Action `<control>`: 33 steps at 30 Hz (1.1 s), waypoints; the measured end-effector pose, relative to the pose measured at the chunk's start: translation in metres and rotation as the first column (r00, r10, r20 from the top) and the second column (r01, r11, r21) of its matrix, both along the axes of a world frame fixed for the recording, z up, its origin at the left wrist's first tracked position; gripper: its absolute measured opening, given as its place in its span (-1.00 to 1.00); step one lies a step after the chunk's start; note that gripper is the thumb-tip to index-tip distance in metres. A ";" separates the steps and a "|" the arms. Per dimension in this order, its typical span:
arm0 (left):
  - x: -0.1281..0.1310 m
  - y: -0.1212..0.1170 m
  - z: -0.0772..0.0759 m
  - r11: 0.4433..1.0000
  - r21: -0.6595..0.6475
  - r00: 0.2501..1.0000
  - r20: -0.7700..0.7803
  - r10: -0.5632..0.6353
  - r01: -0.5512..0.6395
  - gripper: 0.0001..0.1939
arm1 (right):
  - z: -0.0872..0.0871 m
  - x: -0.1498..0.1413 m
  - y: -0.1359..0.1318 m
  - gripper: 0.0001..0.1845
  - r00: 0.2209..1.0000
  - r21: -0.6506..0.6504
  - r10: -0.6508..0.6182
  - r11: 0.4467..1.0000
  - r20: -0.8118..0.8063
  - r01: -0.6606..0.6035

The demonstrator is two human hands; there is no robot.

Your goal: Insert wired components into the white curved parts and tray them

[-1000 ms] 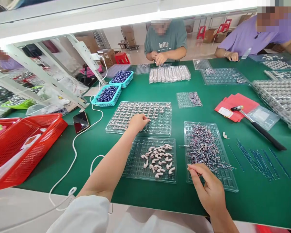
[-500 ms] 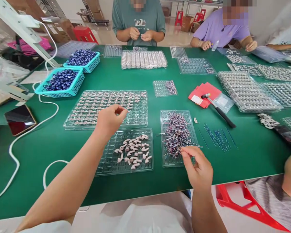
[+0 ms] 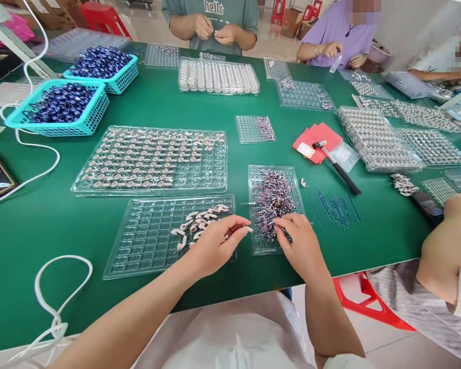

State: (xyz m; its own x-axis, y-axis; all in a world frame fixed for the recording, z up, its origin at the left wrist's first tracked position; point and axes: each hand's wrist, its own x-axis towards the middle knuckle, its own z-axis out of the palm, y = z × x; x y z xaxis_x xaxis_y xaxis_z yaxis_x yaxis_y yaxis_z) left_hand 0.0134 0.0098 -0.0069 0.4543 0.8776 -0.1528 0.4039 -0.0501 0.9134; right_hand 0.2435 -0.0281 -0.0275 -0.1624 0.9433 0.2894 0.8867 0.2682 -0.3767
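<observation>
My left hand [image 3: 215, 246] is closed in a pinch over the lower clear tray [image 3: 138, 230], with the pale tip of an earbud shell [image 3: 249, 229] poking out between thumb and fingers. Loose pale curved earbud shells [image 3: 192, 223] lie in that tray, partly hidden by this hand. My right hand [image 3: 301, 246] has its thumb and fingertips pressed together at the right edge of a heap of small wired parts [image 3: 272, 197]. Whatever those fingertips hold is too small to make out. The heap sits in a clear tray [image 3: 255, 246].
Behind my left hand lies a larger tray [image 3: 100, 192] of pale parts in rows. Blue baskets [image 3: 88, 123] stand at left. A hammer [image 3: 341, 174], red packets [image 3: 322, 136] and thin blue strips [image 3: 334, 207] lie at right. Co-workers sit opposite and at right.
My left hand has moved from over the large tray down and right, close to my right hand. An earbud shell tip now shows in it. The right hand stays by the wired parts. The view has shifted.
</observation>
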 end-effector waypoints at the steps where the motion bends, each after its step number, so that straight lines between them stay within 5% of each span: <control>1: 0.001 0.000 -0.002 1.000 -0.017 1.000 0.008 -0.003 0.003 -0.74 | 0.000 0.000 0.003 -0.80 0.999 -0.003 0.013 1.000 0.038 -0.013; 11: 0.001 0.000 -0.005 0.961 -0.276 0.976 0.209 0.057 0.003 -0.88 | -0.004 0.000 0.012 -0.86 0.993 0.021 0.059 0.998 0.099 -0.062; 33: -0.003 -0.001 -0.006 0.964 -0.260 0.970 0.244 0.009 0.056 -0.78 | 0.007 0.003 -0.009 -0.90 0.997 -0.049 0.064 0.997 0.043 -0.062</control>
